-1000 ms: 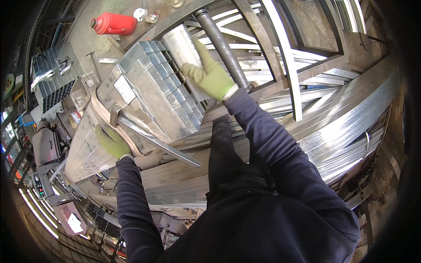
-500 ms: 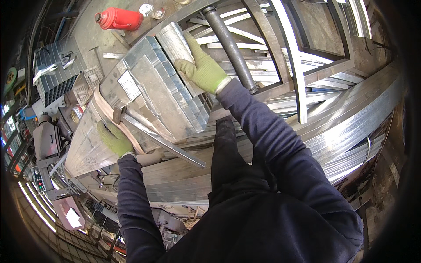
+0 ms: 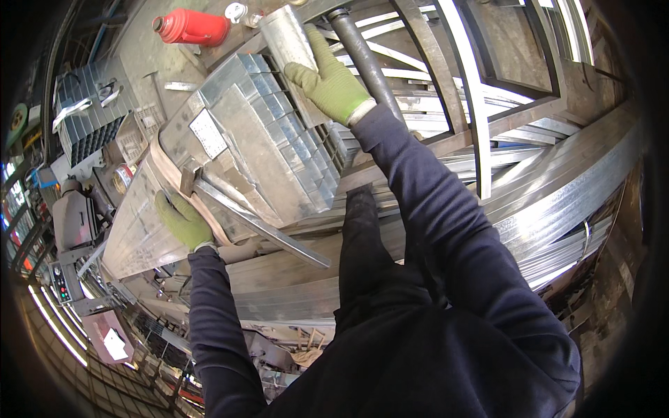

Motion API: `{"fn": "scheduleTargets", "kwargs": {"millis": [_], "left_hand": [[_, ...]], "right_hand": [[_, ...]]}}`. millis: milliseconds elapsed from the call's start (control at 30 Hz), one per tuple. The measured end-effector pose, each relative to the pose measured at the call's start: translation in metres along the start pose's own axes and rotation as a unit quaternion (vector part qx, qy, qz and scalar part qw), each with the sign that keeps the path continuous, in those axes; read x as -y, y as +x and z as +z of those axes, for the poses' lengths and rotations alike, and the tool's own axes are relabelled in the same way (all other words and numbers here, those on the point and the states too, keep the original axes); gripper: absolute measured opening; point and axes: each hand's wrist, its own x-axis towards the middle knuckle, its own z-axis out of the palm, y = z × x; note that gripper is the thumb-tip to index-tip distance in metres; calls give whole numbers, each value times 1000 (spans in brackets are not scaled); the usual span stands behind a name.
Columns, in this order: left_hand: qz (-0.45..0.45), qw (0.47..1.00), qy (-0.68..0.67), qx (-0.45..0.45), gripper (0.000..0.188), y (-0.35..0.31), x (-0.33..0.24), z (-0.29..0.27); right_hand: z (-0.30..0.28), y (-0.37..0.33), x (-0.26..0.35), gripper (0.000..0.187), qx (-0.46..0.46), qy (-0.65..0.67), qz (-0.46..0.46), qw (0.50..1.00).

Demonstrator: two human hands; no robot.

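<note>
A bundle of grey metal square tubes (image 3: 268, 150) lies in front of me, its cut ends facing right. At its far right corner my right hand (image 3: 333, 87), in a green glove, grips a silver rectangular metal piece (image 3: 284, 38), thumb on the near side and fingers over the far side. My left hand (image 3: 185, 221), also gloved, lies with fingers extended on the bundle's left part, beside a pale lifting strap (image 3: 164, 159). Across the bundle rests a hammer-like tool with a metal bar handle (image 3: 261, 221), near my left hand but apart from it.
A red thermos (image 3: 191, 29) stands beyond the bundle. Right of it are a dark round bar (image 3: 366, 63) and a welded metal frame (image 3: 435, 76) over loose profiles. Long shiny tubes (image 3: 550, 188) run along the right. Another tube stack (image 3: 90, 104) sits at left.
My right hand has moved slightly away and to the right with the silver piece, widening the gap between it and the bundle's tube ends. The left hand stays in place.
</note>
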Motion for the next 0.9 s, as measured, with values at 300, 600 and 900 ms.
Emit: {"fn": "scheduleTargets", "kwargs": {"millis": [300, 600, 900], "left_hand": [[-15, 1000, -5, 0, 56, -3, -3, -1], [-2, 1000, -13, -12, 53, -3, -1, 0], [-6, 999, -31, -11, 53, -4, -3, -1]], "right_hand": [[-2, -3, 0, 86, 40, -5, -33, 999], [-8, -9, -14, 91, 50, 62, 6, 997], [-4, -7, -27, 89, 70, -23, 29, 997]]}}
